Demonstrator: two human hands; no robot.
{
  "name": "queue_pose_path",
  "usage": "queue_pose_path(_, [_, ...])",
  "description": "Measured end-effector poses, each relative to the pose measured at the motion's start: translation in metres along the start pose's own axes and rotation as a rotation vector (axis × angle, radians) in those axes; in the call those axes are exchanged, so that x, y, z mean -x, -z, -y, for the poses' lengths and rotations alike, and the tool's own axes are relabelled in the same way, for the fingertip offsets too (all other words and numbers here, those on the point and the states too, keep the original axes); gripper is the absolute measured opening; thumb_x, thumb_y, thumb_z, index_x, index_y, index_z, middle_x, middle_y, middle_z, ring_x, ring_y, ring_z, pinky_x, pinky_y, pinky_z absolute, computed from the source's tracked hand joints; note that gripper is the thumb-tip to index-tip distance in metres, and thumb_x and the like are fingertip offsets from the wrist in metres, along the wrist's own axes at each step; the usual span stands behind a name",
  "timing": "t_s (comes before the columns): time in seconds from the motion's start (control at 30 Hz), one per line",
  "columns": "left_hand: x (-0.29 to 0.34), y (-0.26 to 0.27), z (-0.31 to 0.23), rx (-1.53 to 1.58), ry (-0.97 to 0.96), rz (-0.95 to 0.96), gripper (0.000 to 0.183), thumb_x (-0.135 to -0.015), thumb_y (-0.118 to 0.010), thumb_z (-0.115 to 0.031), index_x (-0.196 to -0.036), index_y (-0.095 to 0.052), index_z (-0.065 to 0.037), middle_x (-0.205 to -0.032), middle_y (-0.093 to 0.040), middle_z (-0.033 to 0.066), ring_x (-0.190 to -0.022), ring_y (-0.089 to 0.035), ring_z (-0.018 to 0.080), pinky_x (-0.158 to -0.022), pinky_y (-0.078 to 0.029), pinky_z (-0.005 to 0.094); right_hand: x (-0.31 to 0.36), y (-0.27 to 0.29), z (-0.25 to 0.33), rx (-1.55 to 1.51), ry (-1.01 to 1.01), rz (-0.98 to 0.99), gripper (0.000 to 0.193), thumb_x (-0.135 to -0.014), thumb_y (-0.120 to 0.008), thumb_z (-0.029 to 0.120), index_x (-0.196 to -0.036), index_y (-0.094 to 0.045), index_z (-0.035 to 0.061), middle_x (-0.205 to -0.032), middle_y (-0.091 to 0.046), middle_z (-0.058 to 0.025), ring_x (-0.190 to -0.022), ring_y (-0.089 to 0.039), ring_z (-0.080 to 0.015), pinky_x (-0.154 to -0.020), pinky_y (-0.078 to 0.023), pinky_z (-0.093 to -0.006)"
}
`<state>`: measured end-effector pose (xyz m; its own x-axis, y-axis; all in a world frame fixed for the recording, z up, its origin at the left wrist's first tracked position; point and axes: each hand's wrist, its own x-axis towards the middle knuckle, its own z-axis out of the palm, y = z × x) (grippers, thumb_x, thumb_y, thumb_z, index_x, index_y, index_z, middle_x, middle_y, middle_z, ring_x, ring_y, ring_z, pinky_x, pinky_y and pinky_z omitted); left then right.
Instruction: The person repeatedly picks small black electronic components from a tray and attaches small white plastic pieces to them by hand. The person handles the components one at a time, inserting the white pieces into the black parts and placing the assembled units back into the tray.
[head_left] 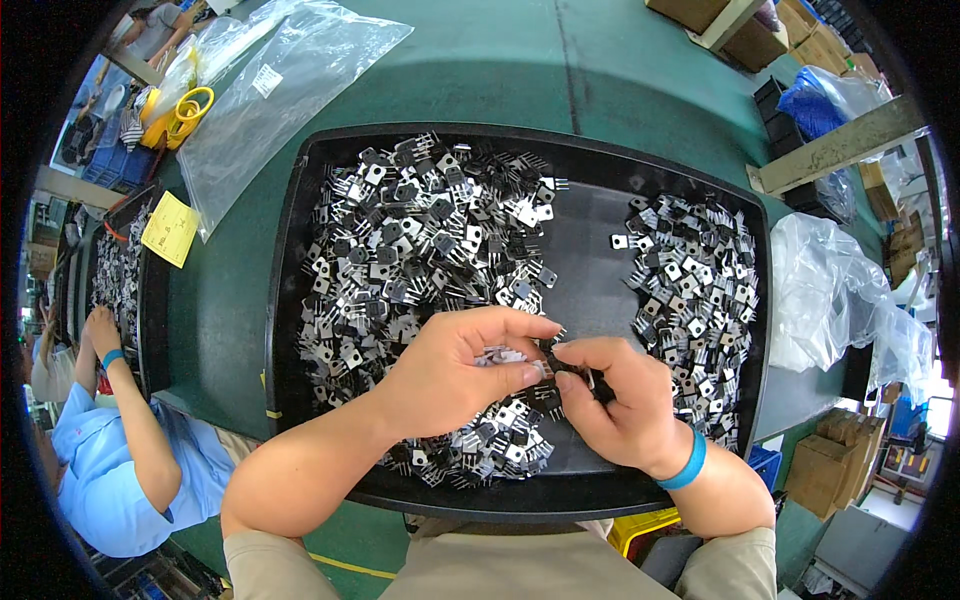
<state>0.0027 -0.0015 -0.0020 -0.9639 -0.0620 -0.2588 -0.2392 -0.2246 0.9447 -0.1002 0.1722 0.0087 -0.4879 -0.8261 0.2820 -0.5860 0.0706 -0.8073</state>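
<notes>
A large black tray (590, 155) in front of me holds three-legged power transistors with black bodies and silver backs. A big loose heap of transistors (415, 240) fills its left side, and a smaller heap of transistors (695, 300) lies along its right. My left hand (435, 365) is closed around several transistors, whose silver parts show between thumb and fingers. Close beside it, my right hand (625, 405) pinches dark transistors between its thumb and curled fingers; how many is hidden. Both hands are above the tray's middle, fingertips nearly meeting. A blue band (688, 462) circles my right wrist.
Clear plastic bags lie on the green table (480, 60) behind the tray and at its right (830, 290). At left, a person in a blue shirt (140, 470) reaches into another parts tray (150, 290) bearing a yellow paper tag (171, 229). Cardboard boxes (835, 460) stand at right.
</notes>
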Motion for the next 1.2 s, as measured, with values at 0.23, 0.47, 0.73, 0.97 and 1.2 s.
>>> queue_pose_path(0.23, [0.001, 0.001, -0.005, 0.137, 0.167, -0.020, 0.018, -0.087, -0.065, -0.006, -0.104, -0.064, 0.002, -0.088, -0.068, 0.0066, -0.075, -0.058, 0.0049, -0.065, -0.047, 0.0194, 0.003, 0.002, -0.003, -0.189, -0.238, -0.063, 0.020, -0.080, -0.064, -0.001, -0.100, -0.059, 0.0009, -0.081, -0.063, -0.0080, -0.068, -0.062, -0.0143, -0.060, -0.048, -0.0261])
queue_pose_path(0.47, [0.000, 0.002, 0.000, 0.216, 0.221, 0.038, 0.009, -0.087, -0.062, -0.008, -0.089, -0.064, 0.001, -0.077, -0.067, 0.0068, -0.057, -0.050, 0.0027, -0.051, -0.039, 0.0181, 0.009, -0.008, -0.007, -0.281, -0.319, -0.062, 0.018, -0.087, -0.055, -0.004, -0.104, -0.052, 0.0008, -0.080, -0.061, -0.0014, -0.068, -0.055, -0.0062, -0.063, -0.045, -0.0201])
queue_pose_path(0.73, [0.001, 0.003, 0.002, 0.197, 0.223, 0.060, 0.008, -0.085, -0.063, -0.008, -0.087, -0.064, 0.000, -0.076, -0.066, 0.0037, -0.058, -0.050, 0.0014, -0.051, -0.038, 0.0190, 0.007, -0.010, 0.002, -0.418, -0.482, 0.023, 0.020, -0.084, -0.062, 0.000, -0.103, -0.057, 0.0006, -0.086, -0.064, -0.0067, -0.075, -0.058, -0.0091, -0.067, -0.046, -0.0238])
queue_pose_path(0.97, [0.001, 0.002, -0.003, 0.117, 0.266, 0.068, 0.010, -0.085, -0.064, -0.010, -0.087, -0.065, 0.000, -0.074, -0.065, 0.0020, -0.063, -0.053, 0.0022, -0.055, -0.040, 0.0185, -0.001, 0.000, -0.006, -0.860, -0.737, -0.037, 0.016, -0.091, -0.061, 0.009, -0.105, -0.056, 0.0027, -0.080, -0.057, 0.0005, -0.063, -0.051, -0.0028, -0.054, -0.042, -0.0184])
queue_pose_path(1.2, [0.000, 0.007, -0.001, 0.324, 0.316, 0.034, 0.017, -0.088, -0.058, -0.007, -0.104, -0.059, -0.002, -0.085, -0.062, 0.0049, -0.063, -0.050, 0.0053, -0.049, -0.035, 0.0182, -0.009, 0.015, -0.006, -0.760, -0.900, 0.113, 0.010, -0.089, -0.060, 0.005, -0.099, -0.058, 0.0024, -0.087, -0.065, -0.0039, -0.065, -0.056, -0.0060, -0.058, -0.045, -0.0202])
